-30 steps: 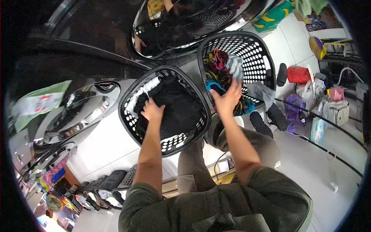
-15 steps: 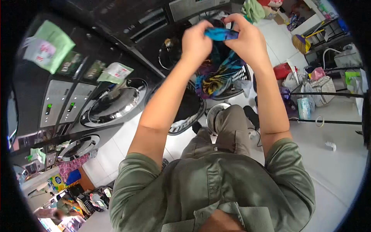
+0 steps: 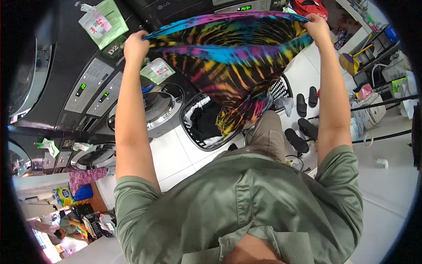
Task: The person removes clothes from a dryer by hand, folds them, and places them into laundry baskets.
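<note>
A multicoloured tie-dye cloth [image 3: 233, 66] is stretched wide between my two hands, its lower part hanging in a bunch over the baskets. My left hand [image 3: 136, 45] grips its left top corner, fingers closed. At the other corner, my right hand [image 3: 317, 29] pinches the blue edge. Beneath the cloth is a black laundry basket [image 3: 193, 140] holding black clothes [image 3: 205, 124] and some white ones. A second black basket [image 3: 281, 88] is mostly hidden behind the cloth, with a grey cloth [image 3: 285, 104] over its edge.
Dark front-loading machines [image 3: 48, 83] line the left and top, with green bags [image 3: 104, 24] hung on them. Black slippers [image 3: 301, 104] lie on the tiled floor at right. A rack [image 3: 387, 101] with bags stands beyond. A person [image 3: 68, 226] shows at the lower left.
The tie-dye cloth has come up out of the basket and is now spread open. My hands have moved far apart, each holding one end of it. The view has shifted.
</note>
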Available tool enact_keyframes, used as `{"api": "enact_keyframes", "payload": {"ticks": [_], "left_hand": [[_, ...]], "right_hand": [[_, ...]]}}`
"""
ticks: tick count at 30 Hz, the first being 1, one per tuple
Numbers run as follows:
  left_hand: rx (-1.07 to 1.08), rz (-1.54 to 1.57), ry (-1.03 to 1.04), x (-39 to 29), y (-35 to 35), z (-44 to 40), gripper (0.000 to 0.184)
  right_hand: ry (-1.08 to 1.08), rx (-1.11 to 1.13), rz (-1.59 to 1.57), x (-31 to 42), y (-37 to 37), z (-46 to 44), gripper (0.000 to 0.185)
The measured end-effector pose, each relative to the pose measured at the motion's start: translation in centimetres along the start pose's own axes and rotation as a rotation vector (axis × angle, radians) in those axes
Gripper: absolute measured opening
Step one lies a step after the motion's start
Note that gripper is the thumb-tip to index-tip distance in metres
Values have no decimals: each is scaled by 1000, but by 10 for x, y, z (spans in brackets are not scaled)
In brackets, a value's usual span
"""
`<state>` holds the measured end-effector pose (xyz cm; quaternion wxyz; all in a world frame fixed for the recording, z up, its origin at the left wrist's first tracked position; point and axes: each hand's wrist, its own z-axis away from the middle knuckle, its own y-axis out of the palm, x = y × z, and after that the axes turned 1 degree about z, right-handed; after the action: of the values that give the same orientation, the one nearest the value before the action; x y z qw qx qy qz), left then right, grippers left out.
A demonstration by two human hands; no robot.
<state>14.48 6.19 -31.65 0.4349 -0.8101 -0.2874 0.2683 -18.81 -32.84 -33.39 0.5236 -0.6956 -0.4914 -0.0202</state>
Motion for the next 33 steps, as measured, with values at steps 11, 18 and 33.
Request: {"api": "enact_keyframes", "payload": {"ticks": [11,18,33], "left_hand": [[209,327,254,-101,97,107,78],[3,725,58,-118,87,61,17],[969,817,48,107,-79,88,30]], "right_hand": [[320,819,-1280,147,23,55,16],[-651,44,130,158,23,64,34],[-311,928,-492,-25,-118,74,18]]}}
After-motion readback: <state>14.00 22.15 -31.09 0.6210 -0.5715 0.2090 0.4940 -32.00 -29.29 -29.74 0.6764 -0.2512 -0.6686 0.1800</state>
